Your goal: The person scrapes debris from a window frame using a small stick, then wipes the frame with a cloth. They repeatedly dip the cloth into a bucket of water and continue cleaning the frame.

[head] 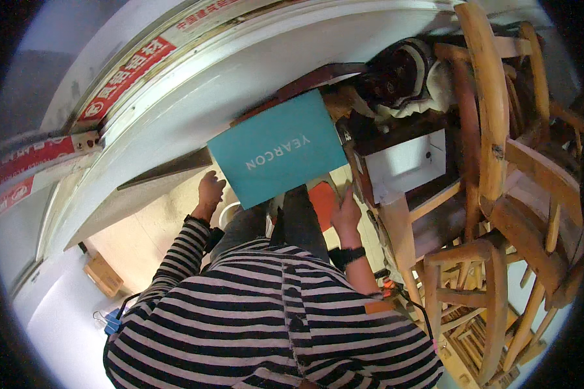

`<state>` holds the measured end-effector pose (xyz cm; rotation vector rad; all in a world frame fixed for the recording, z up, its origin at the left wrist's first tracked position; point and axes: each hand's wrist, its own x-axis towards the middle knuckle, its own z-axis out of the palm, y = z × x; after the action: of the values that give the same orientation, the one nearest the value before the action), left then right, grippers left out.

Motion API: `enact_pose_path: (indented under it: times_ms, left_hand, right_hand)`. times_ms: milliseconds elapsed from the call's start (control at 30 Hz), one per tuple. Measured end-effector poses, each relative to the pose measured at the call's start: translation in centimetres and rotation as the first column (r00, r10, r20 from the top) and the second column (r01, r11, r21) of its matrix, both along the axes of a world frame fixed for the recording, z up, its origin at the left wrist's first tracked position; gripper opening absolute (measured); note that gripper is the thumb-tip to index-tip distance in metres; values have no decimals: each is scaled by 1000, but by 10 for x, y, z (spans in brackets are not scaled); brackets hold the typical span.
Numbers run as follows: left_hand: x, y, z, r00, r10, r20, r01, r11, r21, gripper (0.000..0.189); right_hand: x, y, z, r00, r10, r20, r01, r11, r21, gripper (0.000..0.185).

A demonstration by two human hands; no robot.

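A teal box or lid [272,155] bearing white writing lies tilted in front of my legs. Left of its near corner is my left hand [211,188], loosely curled with nothing visible in it and a gap to the box. My right hand [346,214] is below the box's right corner, thumb and finger pointing up; whether it grips something thin there is unclear. Beside it an orange-red flat thing [323,205] shows next to my leg. Part of a white round container [228,214] appears by my left leg.
Wooden chairs [491,121] are stacked closely along the right. Near them stand a dark cabinet with a white-lined recess [409,158] and a dark bag [394,73]. A pale wall ledge [175,92] curves along the upper left. A small cardboard box [103,274] is at lower left.
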<state>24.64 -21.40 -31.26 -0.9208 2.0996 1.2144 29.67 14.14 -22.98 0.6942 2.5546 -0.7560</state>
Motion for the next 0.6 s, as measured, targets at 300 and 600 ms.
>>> enact_pose_path:
  times_ms: [300,600]
  left_hand:
    - [4,22,10,973,116,200,-208,817,538,50]
    - [17,15,8,961,202,186,-273,788,552,61]
  right_hand:
    - [-91,-18,-59,993,-42,109,41,999,11,78]
    - [-96,-11,-38,993,-121,8,121,975,-188,67]
